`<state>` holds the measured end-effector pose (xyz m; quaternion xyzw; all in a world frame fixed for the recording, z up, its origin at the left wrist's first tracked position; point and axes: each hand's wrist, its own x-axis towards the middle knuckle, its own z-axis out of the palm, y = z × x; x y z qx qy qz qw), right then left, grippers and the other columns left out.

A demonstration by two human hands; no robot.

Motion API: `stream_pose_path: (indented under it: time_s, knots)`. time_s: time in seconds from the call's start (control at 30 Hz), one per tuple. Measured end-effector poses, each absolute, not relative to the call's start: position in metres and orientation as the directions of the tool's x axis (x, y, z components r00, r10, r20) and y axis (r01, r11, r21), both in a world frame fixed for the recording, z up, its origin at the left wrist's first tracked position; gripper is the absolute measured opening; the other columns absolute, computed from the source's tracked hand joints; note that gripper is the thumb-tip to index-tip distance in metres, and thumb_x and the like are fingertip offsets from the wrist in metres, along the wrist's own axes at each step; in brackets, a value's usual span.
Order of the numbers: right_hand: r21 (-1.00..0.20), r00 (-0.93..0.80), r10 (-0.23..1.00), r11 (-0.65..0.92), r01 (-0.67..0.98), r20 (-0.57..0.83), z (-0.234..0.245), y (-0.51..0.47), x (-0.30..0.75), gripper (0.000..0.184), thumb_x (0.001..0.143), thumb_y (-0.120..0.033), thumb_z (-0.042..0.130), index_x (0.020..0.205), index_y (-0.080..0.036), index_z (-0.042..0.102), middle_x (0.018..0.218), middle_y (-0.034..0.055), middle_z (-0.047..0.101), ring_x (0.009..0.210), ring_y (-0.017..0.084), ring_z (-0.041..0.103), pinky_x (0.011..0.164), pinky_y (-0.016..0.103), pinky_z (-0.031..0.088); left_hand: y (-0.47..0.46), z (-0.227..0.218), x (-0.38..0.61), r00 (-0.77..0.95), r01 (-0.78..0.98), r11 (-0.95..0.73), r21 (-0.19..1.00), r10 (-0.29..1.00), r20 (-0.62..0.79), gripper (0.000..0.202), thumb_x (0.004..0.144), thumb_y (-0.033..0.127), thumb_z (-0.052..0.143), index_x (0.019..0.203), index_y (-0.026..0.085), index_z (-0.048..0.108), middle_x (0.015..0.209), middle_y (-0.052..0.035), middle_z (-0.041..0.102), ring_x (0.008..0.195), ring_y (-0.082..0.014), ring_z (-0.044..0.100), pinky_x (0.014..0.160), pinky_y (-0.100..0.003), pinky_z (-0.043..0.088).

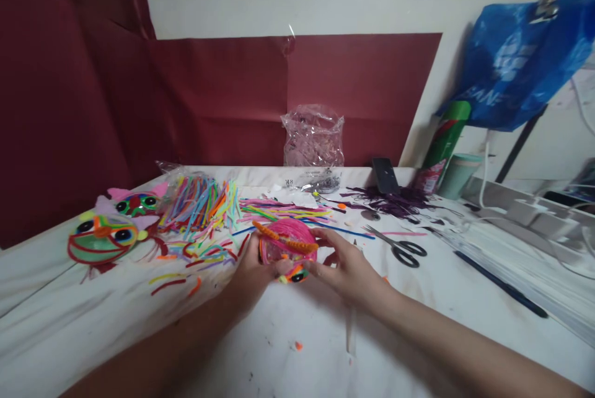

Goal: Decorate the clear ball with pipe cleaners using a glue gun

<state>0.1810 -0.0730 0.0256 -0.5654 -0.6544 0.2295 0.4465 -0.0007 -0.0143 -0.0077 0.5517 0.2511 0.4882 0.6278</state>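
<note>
- The pink round craft piece wound in fuzzy wire, with an orange strip across its top, sits between both hands, low over the white table.
- The left hand cups its left side. The right hand presses its fingertips against the right side.
- Light, even pressure from both sides would probably keep the winding from slipping.
- Black-handled scissors lie near the grip on its right, and loose colourful fuzzy-wire pieces crowd beyond it to the left.
- The bare table nearer the person is the freest room.
</note>
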Motion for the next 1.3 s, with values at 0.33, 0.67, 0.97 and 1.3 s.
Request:
stream_pose_path:
  time_s: [0.33, 0.67, 0.97, 1.3]
  knots:
    - [-0.829, 0.098, 0.927, 0.272, 0.489, 0.362, 0.015, -0.066, 0.18, 0.041, 0.071, -0.035, 0.06, 0.108, -0.019, 0.058, 0.112, 0.0111, 0.067, 0.1, 0.026, 0.064, 0.069, 0.035, 0.055, -0.013, -0.014, 0.002, 0.392, -0.261, -0.033, 0.965, 0.91, 0.137, 0.1, 0.051, 0.026, 0.089, 0.135, 0.025, 0.034, 0.127, -0.0117, 0.059, 0.112, -0.0296, 0.061, 0.091, -0.039, 0.051]
    - [-0.825, 0.086, 0.903, 0.342, 0.449, 0.422, 0.008, -0.068, 0.184, 0.028, 0.073, -0.026, 0.055, 0.1, -0.02, 0.056, 0.106, 0.0094, 0.065, 0.098, 0.023, 0.062, 0.071, 0.034, 0.055, -0.016, -0.008, 0.004, 0.347, -0.256, -0.003, 0.967, 0.933, 0.094, 0.077, 0.054, 0.022, 0.085, 0.12, 0.02, 0.046, 0.106, -0.0068, 0.069, 0.1, -0.0258, 0.065, 0.085, -0.037, 0.051]
    - [-0.109, -0.331, 0.538, 0.63, 0.769, 0.776, -0.004, -0.075, 0.19, 0.02, 0.09, -0.011, 0.046, 0.101, -0.013, 0.064, 0.078, 0.0099, 0.062, 0.072, 0.021, 0.055, 0.061, 0.032, 0.049, -0.008, -0.014, 0.002, 0.335, -0.272, -0.025, 0.962, 0.935, 0.119, 0.067, 0.057, 0.021, 0.083, 0.114, 0.022, 0.05, 0.098, -0.003, 0.068, 0.091, -0.022, 0.066, 0.087, -0.039, 0.051]
    - [-0.016, -0.385, 0.492, 0.632, 0.775, 0.781, -0.008, -0.072, 0.19, 0.02, 0.092, -0.011, 0.046, 0.103, -0.014, 0.063, 0.077, 0.009, 0.063, 0.071, 0.02, 0.053, 0.06, 0.032, 0.046, -0.01, -0.013, 0.003, 0.337, -0.249, -0.005, 0.968, 0.937, 0.091, 0.067, 0.055, 0.021, 0.084, 0.113, 0.021, 0.051, 0.094, -0.002, 0.067, 0.088, -0.0215, 0.066, 0.083, -0.037, 0.051]
